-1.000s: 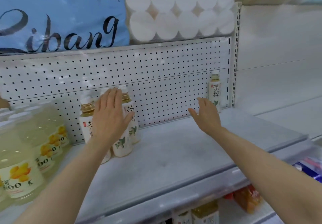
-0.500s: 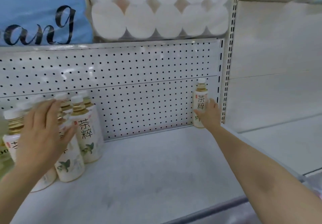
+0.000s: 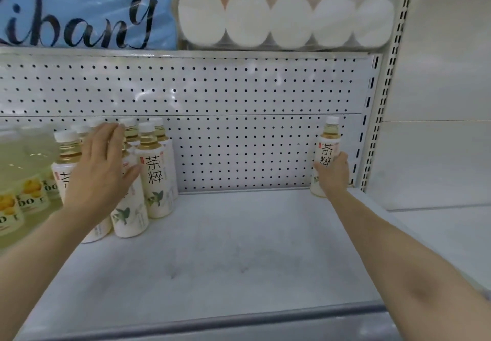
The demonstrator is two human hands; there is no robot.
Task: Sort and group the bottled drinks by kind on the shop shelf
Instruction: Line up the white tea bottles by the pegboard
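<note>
Right hand [image 3: 333, 174] now wrapped around the lone tea bottle [image 3: 326, 154] at 3 o'clock on the shelf [image 3: 239, 261], no longer just touching, left hand [image 3: 102, 173] flat with straight fingers against the tea bottle cluster [image 3: 156, 170] at 9 o'clock, yellow drink bottles [image 3: 24, 176] beyond.

Behind the shelf runs a white perforated metal back panel [image 3: 239, 96], dotted with rows of small dark holes. On the shelf above lies a blue plastic-wrapped pack with dark cursive lettering [image 3: 79, 8], and just beside it, to the right, a clear-wrapped pack of white toilet paper rolls [image 3: 287, 14]. A cream slotted metal upright [image 3: 386, 85] stands at the panel's right edge, with pale plain wall boards [image 3: 441, 107] beyond it.
</note>
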